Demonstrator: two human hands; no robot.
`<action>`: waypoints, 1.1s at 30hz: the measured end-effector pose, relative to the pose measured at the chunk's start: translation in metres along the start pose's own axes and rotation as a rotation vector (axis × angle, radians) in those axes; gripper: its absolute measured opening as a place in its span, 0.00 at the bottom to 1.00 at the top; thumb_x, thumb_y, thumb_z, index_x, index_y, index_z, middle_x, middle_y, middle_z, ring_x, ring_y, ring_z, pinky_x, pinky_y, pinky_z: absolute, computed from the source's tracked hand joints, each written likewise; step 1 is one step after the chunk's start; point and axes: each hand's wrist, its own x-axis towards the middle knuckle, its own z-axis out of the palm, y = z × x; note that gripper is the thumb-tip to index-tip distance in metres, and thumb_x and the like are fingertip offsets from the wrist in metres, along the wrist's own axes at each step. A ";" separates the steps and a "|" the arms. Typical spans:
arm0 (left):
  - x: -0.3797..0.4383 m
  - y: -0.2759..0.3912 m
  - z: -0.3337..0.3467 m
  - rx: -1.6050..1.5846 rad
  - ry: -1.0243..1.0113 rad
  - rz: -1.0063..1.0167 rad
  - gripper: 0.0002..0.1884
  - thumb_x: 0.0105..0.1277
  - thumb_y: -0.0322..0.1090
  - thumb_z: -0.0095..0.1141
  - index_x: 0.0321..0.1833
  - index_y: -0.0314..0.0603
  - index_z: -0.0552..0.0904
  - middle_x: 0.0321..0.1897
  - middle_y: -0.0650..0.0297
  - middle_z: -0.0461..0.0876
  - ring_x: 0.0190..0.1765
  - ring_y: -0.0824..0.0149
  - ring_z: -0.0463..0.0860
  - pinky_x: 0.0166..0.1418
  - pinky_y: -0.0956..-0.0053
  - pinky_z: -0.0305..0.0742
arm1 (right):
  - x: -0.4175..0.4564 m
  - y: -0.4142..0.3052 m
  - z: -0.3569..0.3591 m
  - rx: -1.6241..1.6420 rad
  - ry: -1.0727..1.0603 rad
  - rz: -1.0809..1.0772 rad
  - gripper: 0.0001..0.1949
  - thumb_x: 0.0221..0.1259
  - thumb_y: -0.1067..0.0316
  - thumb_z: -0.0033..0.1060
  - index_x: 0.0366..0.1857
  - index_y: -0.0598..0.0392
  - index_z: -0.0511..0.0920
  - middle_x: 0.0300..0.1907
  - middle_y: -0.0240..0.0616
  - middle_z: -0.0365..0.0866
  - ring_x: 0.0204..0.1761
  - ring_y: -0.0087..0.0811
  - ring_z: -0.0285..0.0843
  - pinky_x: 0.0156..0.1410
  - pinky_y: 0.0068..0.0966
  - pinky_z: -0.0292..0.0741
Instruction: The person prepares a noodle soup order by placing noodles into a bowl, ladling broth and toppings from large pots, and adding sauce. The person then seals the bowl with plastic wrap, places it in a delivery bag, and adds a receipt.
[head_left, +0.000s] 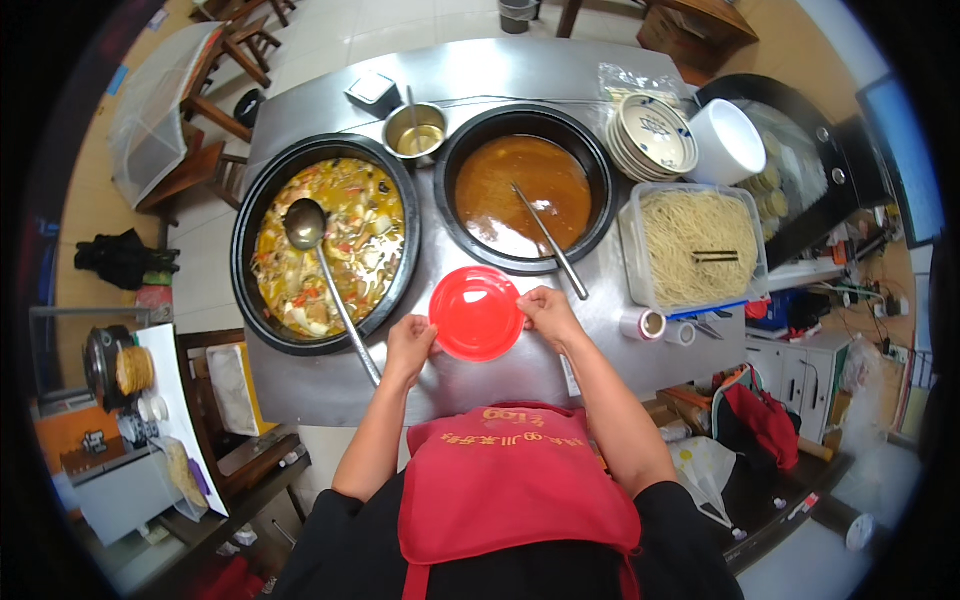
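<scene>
Between my hands is a round red plate (480, 319), held near the front of the steel table (480, 390). My left hand (410, 346) pinches its left rim, and my right hand (550, 315) grips the right rim. To the left stands a black pot (251, 330) of chunky stew (352, 202) in yellowish broth. A metal ladle (306, 223) rests in it, its handle reaching over the front rim beside my left hand. Beyond the plate, a second black pot (606, 180) holds brown soup (517, 180); a metal utensil handle (555, 244) leans over its near rim.
On the right, a plastic tub (637, 262) holds noodles (690, 225) with dark chopsticks (716, 256) on top. Behind it are stacked bowls (656, 135) and a white container (727, 142). Film rolls (643, 324) lie near the tub. A small metal pot (415, 131) sits between the black pots.
</scene>
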 end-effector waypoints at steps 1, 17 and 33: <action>-0.010 -0.002 0.000 -0.001 -0.020 -0.041 0.05 0.73 0.24 0.58 0.47 0.30 0.79 0.34 0.60 0.84 0.32 0.71 0.85 0.36 0.77 0.85 | -0.004 0.006 -0.005 0.004 -0.044 0.005 0.07 0.73 0.69 0.64 0.43 0.62 0.81 0.34 0.39 0.85 0.33 0.23 0.81 0.39 0.22 0.80; -0.082 -0.048 -0.023 0.069 -0.148 -0.070 0.07 0.77 0.32 0.57 0.48 0.36 0.77 0.36 0.62 0.82 0.34 0.72 0.83 0.37 0.78 0.79 | -0.113 0.076 0.001 0.135 -0.150 0.112 0.07 0.73 0.71 0.62 0.46 0.62 0.76 0.36 0.38 0.83 0.35 0.27 0.83 0.40 0.24 0.83; -0.090 -0.054 -0.013 -0.062 -0.226 -0.155 0.05 0.77 0.30 0.57 0.47 0.36 0.76 0.37 0.63 0.80 0.34 0.71 0.84 0.39 0.74 0.88 | -0.114 0.082 -0.002 0.137 -0.090 0.047 0.05 0.70 0.75 0.62 0.43 0.63 0.76 0.34 0.39 0.83 0.34 0.26 0.84 0.40 0.23 0.83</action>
